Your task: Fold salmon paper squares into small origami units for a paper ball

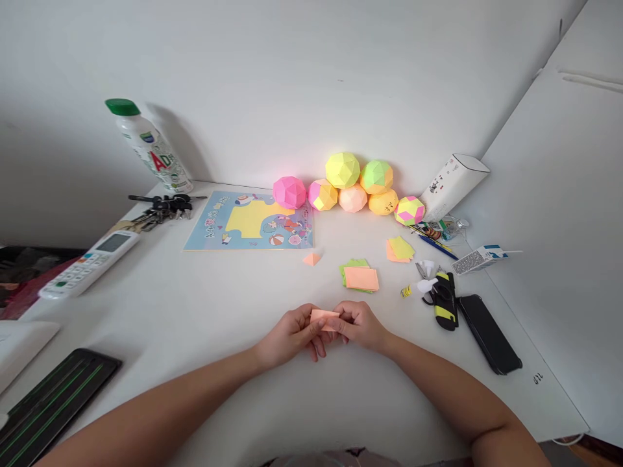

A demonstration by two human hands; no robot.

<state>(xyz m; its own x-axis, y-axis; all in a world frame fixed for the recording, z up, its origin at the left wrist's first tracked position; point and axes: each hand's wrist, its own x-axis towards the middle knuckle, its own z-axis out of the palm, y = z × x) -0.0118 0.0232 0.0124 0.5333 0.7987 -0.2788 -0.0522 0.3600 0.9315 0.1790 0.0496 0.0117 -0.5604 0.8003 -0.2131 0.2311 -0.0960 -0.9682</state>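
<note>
My left hand point(291, 335) and my right hand point(361, 325) meet over the white table point(204, 311), both pinching one small folded orange paper point(325, 316) between fingertips. Just beyond them lies a stack of square papers point(361, 277), orange on top of green. A small folded orange triangle point(312, 259) rests farther back, and another small pile of yellow and orange squares point(400, 249) sits to the right.
Several paper polyhedron balls point(343, 170) line the back wall. A paper pack point(250, 222), keys point(163, 206), bottle point(148, 148) and remote point(90, 263) lie left; a keyboard point(51, 405) near left. Scissors point(444, 295), a phone point(489, 333), pens point(435, 245) and a white box point(452, 185) lie right.
</note>
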